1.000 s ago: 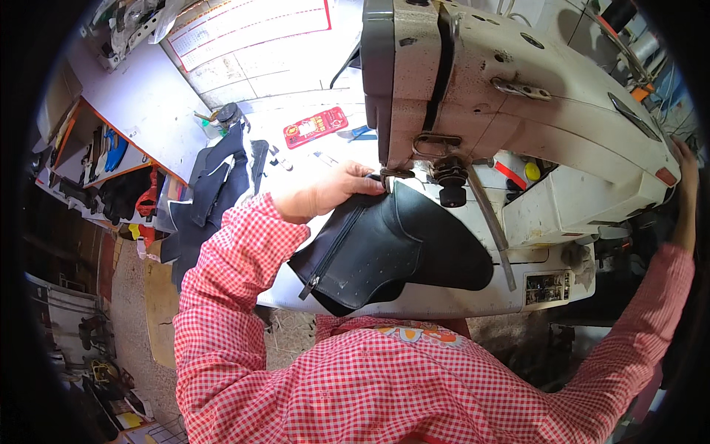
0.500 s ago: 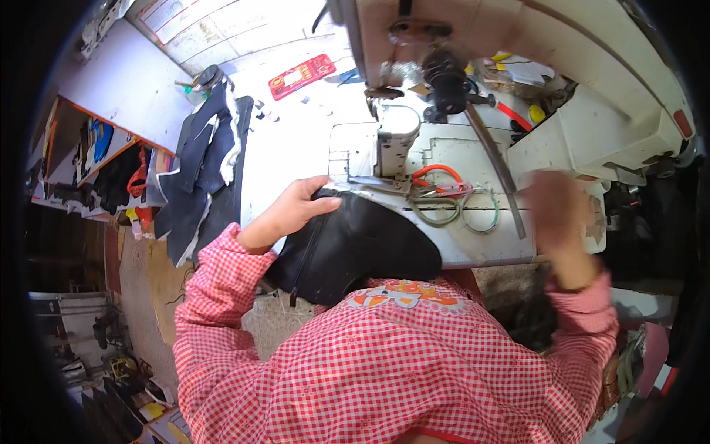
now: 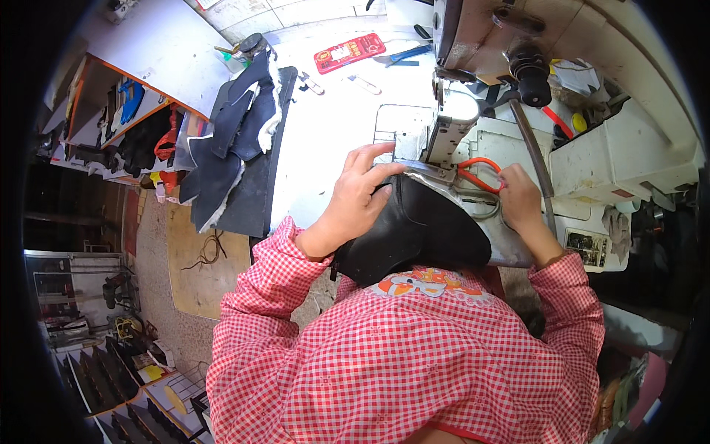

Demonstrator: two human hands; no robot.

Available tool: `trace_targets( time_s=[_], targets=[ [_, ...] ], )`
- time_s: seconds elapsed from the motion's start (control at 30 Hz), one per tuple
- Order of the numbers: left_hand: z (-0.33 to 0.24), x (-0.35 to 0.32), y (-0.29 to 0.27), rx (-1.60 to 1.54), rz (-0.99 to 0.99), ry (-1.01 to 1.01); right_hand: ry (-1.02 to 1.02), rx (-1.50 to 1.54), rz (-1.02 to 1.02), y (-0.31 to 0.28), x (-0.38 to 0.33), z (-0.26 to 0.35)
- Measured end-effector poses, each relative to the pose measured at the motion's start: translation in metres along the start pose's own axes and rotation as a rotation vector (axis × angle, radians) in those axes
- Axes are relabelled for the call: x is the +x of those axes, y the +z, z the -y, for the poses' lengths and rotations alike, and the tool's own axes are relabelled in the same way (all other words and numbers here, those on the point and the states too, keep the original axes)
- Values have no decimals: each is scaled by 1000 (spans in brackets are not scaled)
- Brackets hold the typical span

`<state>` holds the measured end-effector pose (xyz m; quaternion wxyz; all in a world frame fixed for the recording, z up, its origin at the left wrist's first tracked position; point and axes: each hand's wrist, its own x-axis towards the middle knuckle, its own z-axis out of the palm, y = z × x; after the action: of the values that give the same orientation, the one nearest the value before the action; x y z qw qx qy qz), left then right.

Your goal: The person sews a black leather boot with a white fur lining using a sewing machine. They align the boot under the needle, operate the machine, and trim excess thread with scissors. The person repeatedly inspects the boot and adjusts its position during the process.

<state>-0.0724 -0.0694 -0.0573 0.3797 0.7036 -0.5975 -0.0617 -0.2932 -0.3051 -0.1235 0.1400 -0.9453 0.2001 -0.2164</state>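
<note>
A black leather boot upper (image 3: 425,229) with a pale lining edge lies across the front edge of the white worktable, against my apron. My left hand (image 3: 359,196) is over its upper left part, fingers spread and thumb apart from the forefinger, close to the blade tips of a pair of scissors (image 3: 479,172). The scissors have orange handles, and their blades point left along the boot upper's top edge. With closed fingers my right hand (image 3: 522,200) grips the orange handle. Partly behind it shows a greenish-grey loop handle (image 3: 482,211).
A sewing machine (image 3: 451,126) stands behind the boot upper, with a hammer (image 3: 529,140) lying to its right. Black cut pieces with white fleece (image 3: 240,111) are stacked at the left. Farther back lie a red packet (image 3: 349,52) and a blue-handled knife (image 3: 407,54).
My right hand has come in from the right and taken hold of the scissors. My left hand has loosened from the boot upper's edge, its fingers now spread. The view has shifted left.
</note>
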Motion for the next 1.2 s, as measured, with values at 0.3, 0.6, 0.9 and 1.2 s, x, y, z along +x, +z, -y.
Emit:
trace_targets(
  time_s=[0.3,0.6,0.9,1.2],
  targets=[
    [-5,6,6,-180,18,-64,-68,468,22,-31,5,106],
    [7,9,4,-1027,97,-412,-171,146,-64,-18,22,121],
    [0,9,9,-1056,24,-402,-372,-59,-89,-19,31,125],
    [7,4,10,-1129,-25,-446,-412,-37,-56,-20,35,120]
  ],
)
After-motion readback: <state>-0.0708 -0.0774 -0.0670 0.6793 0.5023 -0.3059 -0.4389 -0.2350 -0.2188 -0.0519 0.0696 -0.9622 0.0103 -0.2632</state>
